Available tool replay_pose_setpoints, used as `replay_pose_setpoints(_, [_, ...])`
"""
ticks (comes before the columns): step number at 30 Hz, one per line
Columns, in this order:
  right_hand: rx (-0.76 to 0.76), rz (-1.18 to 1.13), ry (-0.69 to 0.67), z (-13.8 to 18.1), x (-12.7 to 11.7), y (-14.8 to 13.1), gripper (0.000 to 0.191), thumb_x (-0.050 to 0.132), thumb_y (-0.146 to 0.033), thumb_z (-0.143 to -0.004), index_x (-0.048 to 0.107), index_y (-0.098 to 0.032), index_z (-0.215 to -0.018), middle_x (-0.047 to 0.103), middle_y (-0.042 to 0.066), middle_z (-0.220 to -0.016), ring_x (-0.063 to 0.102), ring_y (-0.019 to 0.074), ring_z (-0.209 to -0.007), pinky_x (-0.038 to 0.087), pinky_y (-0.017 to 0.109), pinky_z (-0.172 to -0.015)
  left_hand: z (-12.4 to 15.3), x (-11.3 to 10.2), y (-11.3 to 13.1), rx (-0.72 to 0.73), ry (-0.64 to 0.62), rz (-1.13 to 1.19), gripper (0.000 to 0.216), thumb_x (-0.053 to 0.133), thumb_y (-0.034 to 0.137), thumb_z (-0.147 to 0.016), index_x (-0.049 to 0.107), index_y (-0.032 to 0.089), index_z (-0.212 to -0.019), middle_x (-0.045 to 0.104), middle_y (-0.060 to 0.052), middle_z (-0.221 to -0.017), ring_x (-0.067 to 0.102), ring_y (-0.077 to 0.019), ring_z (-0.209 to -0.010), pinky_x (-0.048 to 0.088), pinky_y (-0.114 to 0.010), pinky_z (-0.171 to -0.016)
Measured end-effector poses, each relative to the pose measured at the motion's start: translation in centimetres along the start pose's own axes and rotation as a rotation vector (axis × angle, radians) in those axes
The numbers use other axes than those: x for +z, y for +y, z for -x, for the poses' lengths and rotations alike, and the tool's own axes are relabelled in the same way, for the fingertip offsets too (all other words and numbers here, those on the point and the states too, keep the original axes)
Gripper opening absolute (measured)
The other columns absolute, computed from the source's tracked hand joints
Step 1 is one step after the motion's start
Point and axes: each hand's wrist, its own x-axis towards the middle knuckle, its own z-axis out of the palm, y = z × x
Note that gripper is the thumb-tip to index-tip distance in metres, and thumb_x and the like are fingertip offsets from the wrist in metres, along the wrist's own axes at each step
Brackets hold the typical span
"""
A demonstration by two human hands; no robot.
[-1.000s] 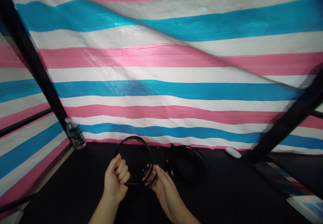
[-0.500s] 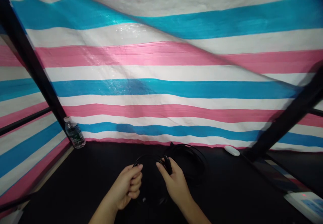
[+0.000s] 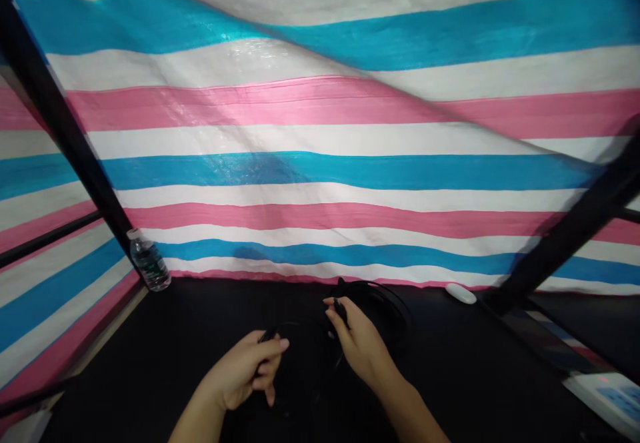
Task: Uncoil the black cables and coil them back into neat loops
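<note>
My left hand [image 3: 247, 368] is closed, thumb and forefinger pinching a dark cable end whose tip juts out above the knuckles. To its right and farther forward, my right hand [image 3: 361, 338] grips a black piece of cable, perhaps a plug, between thumb and fingers. A thin black cable [image 3: 300, 323] arcs between the hands, faint against the dark table. Behind the right hand lies a loose coil of black cable [image 3: 403, 303] near the back edge.
A clear water bottle [image 3: 150, 261] stands at the back left corner. A white computer mouse [image 3: 461, 294] lies at the back right. A white power strip [image 3: 605, 396] with a red light sits at the right. Black posts [image 3: 565, 230] and striped sheeting [image 3: 320, 170] enclose the black table [image 3: 200, 316].
My right hand has moved forward and slightly right, away from the left. The left hand has shifted slightly down, some lower fingers loosening. The cable between them now spans a wider gap.
</note>
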Motion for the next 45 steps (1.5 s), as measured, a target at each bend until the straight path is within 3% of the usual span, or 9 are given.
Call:
replay_pose_setpoints(5, [-0.023, -0.034, -0.044, -0.2, -1.2, 0.7, 0.031, 0.050, -0.042, -0.100, 0.067, -0.022, -0.117, 0.070, 0.010, -0.114, 0.065, 0.0281, -0.109, 0.050, 0.046, -0.098, 0.2, -0.9, 0.8, 0.024, 0.040, 0.045, 0.049, 0.073, 0.054, -0.079, 0.038, 0.023, -0.062, 0.030, 0.014, -0.049, 0.016, -0.0027, -0.039, 0.026, -0.019, -0.039])
replay_pose_setpoints(10, [-0.151, -0.143, -0.253, 1.0, 0.4, -1.6, 0.031, 0.049, -0.034, -0.102, 0.064, -0.027, -0.128, 0.060, 0.009, -0.138, 0.054, 0.0252, -0.131, 0.040, 0.047, -0.115, 0.3, -0.3, 0.4, -0.102, -0.104, 0.045, 0.055, 0.079, 0.053, -0.073, 0.036, 0.023, -0.060, 0.028, 0.014, -0.046, 0.010, -0.0008, -0.039, 0.002, -0.020, -0.040])
replay_pose_setpoints(15, [-0.182, -0.086, -0.339, 2.0, 1.9, -2.9, 0.033, 0.047, -0.028, -0.102, 0.057, -0.026, -0.133, 0.056, 0.010, -0.141, 0.054, 0.0244, -0.130, 0.044, 0.043, -0.111, 0.3, 0.5, 0.0, -0.161, -0.200, 0.059, 0.052, 0.080, 0.052, -0.072, 0.037, 0.023, -0.062, 0.026, 0.014, -0.044, 0.008, -0.0014, -0.039, 0.000, -0.019, -0.038])
replay_pose_setpoints(21, [-0.127, -0.010, -0.370, 2.3, 3.0, -1.4, 0.043, 0.055, -0.031, -0.097, 0.049, -0.023, -0.138, 0.060, 0.012, -0.137, 0.066, 0.0273, -0.114, 0.055, 0.043, -0.096, -0.5, 1.3, -0.1, -0.084, -0.114, 0.071, 0.048, 0.074, 0.054, -0.077, 0.041, 0.023, -0.065, 0.026, 0.014, -0.048, 0.008, -0.0031, -0.041, 0.004, -0.019, -0.038])
replay_pose_setpoints(25, [-0.105, -0.138, -0.200, 1.9, 3.3, -0.9, 0.028, 0.049, -0.036, -0.100, 0.062, -0.024, -0.122, 0.069, 0.010, -0.121, 0.066, 0.0270, -0.111, 0.053, 0.043, -0.097, -1.5, 1.0, -0.6, 0.160, 0.139, -0.139, 0.045, 0.061, 0.062, -0.085, 0.053, 0.020, -0.071, 0.044, 0.007, -0.055, 0.037, -0.0090, -0.047, 0.031, -0.022, -0.046])
replay_pose_setpoints(30, [0.270, -0.561, 0.261, 0.8, 3.7, -0.6, 0.041, 0.060, -0.057, -0.093, 0.057, -0.023, -0.115, 0.050, -0.008, -0.057, 0.050, 0.0138, -0.048, 0.042, 0.024, -0.044, -2.5, -2.5, -0.9, 0.306, 0.562, -0.388, 0.026, 0.049, 0.046, -0.091, 0.057, 0.023, -0.083, 0.056, -0.001, -0.082, 0.056, -0.0200, -0.085, 0.046, -0.031, -0.076])
replay_pose_setpoints(36, [0.375, -1.056, 0.642, 0.1, 3.7, -1.3, 0.039, 0.077, -0.053, -0.081, 0.055, -0.024, -0.093, 0.044, -0.010, -0.067, 0.039, 0.0056, -0.050, 0.036, 0.017, -0.045, -1.8, -3.0, -1.5, -0.001, 0.251, -0.310, 0.022, 0.071, 0.029, -0.068, 0.065, 0.017, -0.086, 0.067, -0.005, -0.083, 0.067, -0.0235, -0.085, 0.055, -0.035, -0.073])
replay_pose_setpoints(41, [0.415, -1.174, 0.631, -0.1, 3.2, -1.3, 0.040, 0.080, -0.050, -0.078, 0.052, -0.022, -0.079, 0.041, -0.009, -0.069, 0.036, 0.0047, -0.049, 0.031, 0.016, -0.041, -2.1, 0.3, -2.5, -0.048, 0.129, -0.121, 0.051, 0.066, 0.063, -0.081, 0.064, 0.014, -0.094, 0.070, -0.009, -0.081, 0.070, -0.0242, -0.075, 0.057, -0.038, -0.068])
replay_pose_setpoints(45, [0.440, -1.175, 0.507, 0.3, 3.9, -1.9, 0.038, 0.082, -0.049, -0.076, 0.056, -0.022, -0.083, 0.043, -0.009, -0.066, 0.037, 0.0054, -0.047, 0.034, 0.017, -0.040, -3.5, 2.3, -3.5, 0.111, 0.138, 0.262, 0.048, 0.071, 0.058, -0.081, 0.061, 0.016, -0.102, 0.073, -0.010, -0.088, 0.073, -0.0241, -0.083, 0.058, -0.039, -0.080])
